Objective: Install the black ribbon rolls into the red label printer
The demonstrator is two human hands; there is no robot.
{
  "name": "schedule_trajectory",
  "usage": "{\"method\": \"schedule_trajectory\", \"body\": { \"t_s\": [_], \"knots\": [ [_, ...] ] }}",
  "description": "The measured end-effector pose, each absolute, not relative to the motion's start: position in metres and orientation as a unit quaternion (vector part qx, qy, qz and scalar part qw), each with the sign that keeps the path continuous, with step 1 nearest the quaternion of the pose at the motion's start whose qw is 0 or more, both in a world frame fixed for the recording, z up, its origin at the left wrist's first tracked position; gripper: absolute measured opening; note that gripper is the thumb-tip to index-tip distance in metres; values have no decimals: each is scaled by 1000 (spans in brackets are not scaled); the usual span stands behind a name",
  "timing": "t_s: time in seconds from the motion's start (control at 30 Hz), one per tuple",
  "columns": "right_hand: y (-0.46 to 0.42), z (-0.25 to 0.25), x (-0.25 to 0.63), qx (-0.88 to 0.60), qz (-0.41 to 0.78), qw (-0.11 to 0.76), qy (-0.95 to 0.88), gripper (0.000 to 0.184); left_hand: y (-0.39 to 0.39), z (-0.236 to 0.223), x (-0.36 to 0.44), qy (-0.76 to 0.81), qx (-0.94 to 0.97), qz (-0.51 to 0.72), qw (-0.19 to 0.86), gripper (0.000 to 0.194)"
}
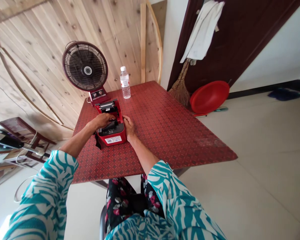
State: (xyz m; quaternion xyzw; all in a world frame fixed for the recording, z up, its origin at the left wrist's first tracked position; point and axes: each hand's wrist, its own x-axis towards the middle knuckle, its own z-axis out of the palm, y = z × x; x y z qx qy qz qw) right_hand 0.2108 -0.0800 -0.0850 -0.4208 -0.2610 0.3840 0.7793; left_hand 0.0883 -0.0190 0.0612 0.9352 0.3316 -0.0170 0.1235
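Note:
A red and black label printer (111, 135) stands on the table with its lid (108, 107) raised at the back. My left hand (105, 120) reaches over its left side into the uncovered compartment. The fingers there are curled downward, and what they hold, if anything, is hidden. Against the printer's right wall lies my right hand (128, 126), gripping the side with its thumb near the top edge. A white label (113, 140) is stuck on the front face. At the left, a black strap (97, 141) hangs down onto the tabletop.
The table (165, 123) has a red patterned top. Behind the printer stand a round fan (86, 66) and a clear water bottle (125, 85). A wooden chair (27, 133) is at the left. To the right are a straw broom (181, 87) and a red basin (210, 96).

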Motion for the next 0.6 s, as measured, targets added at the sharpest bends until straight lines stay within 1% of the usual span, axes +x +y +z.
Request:
{"method": "schedule_trajectory", "body": {
  "t_s": [0.1,0.23,0.33,0.5,0.6],
  "knots": [
    [-80,-85,211,-424,380,778,-264,29,-26,65,84,348,931,39,101,28],
    [-79,-86,211,-434,374,773,-273,31,-43,73,72,352,931,67,70,32],
    [-79,-87,211,-436,377,769,-276,32,-50,81,52,350,924,136,71,35],
    [-81,-85,213,-437,379,771,-266,30,-35,96,14,425,850,291,109,34],
    [-84,-82,214,-439,380,774,-254,30,-15,95,-1,465,782,366,195,39]
  ]
}}
